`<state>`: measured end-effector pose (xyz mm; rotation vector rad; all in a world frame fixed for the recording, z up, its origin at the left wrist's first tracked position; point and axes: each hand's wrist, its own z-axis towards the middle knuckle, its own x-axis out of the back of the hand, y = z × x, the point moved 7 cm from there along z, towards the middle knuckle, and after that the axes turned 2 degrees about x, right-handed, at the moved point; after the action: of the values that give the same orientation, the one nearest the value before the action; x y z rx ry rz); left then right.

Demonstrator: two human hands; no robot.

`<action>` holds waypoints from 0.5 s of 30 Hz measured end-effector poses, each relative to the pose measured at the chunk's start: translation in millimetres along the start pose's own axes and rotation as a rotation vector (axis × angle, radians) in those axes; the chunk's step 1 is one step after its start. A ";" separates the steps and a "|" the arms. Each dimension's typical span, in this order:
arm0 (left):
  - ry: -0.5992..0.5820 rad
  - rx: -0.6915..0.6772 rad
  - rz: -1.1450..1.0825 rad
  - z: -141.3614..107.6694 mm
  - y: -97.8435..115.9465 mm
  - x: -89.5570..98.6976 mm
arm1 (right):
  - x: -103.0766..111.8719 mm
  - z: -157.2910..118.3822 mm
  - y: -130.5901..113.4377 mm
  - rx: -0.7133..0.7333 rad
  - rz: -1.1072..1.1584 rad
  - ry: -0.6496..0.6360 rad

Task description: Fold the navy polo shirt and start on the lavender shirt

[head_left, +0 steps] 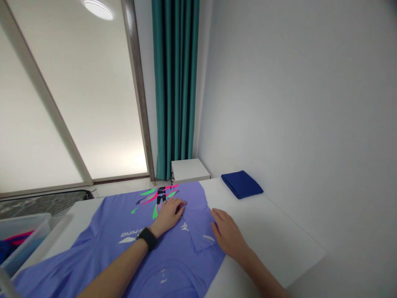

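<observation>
A purple T-shirt (108, 231) with a bright pink, green and black print lies spread on the white table, its collar toward me. Its right sleeve (198, 234) is folded inward over the body. My left hand (169, 215), with a black watch on the wrist, rests on the shirt beside the print, fingers slightly curled and the tips partly hidden. At the shirt's right edge, my right hand (228, 231) lies with fingers stretched out, touching the folded side. I see nothing held in the right hand.
A folded dark blue cloth (242, 184) lies at the table's back right, near the wall. A clear plastic bin (40, 231) with red and blue fabric stands at the left. Behind the table (273, 231) are a white cabinet (190, 169) and a green curtain (176, 91).
</observation>
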<state>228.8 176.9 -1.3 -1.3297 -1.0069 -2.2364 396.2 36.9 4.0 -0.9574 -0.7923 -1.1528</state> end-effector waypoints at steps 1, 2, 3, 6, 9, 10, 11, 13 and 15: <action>-0.003 -0.006 0.011 -0.1 0.3 -0.5 | -1.8 6.2 -9.8 0.014 -0.020 -0.009; -0.006 -0.012 0.023 -0.2 0.5 -1.2 | -4.3 11.5 -18.5 0.019 -0.038 -0.016; -0.007 -0.017 0.034 -0.2 0.6 -1.8 | -7.3 15.4 -25.9 0.020 -0.054 -0.021; -0.006 -0.029 0.058 -0.3 0.5 -3.6 | -18.2 18.8 -37.0 0.015 -0.068 -0.047; -0.012 -0.038 0.056 -0.5 1.0 -4.7 | -29.5 12.8 -31.7 -0.004 -0.044 -0.130; -0.013 -0.041 0.054 -0.6 1.7 -4.7 | -32.6 10.1 -28.4 -0.009 -0.036 -0.168; -0.012 -0.045 0.053 -0.8 2.6 -4.4 | -35.0 7.7 -25.3 -0.012 -0.030 -0.205; -0.007 -0.053 0.057 -1.4 4.6 -3.4 | -37.7 4.5 -21.4 -0.011 -0.025 -0.262; 0.000 -0.052 0.056 -1.9 5.2 -2.6 | -38.4 3.4 -20.2 -0.016 -0.026 -0.295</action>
<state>232.2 171.8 -2.0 -1.3619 -0.9066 -2.2352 367.4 52.1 -25.0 -1.1496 -1.0343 -1.0539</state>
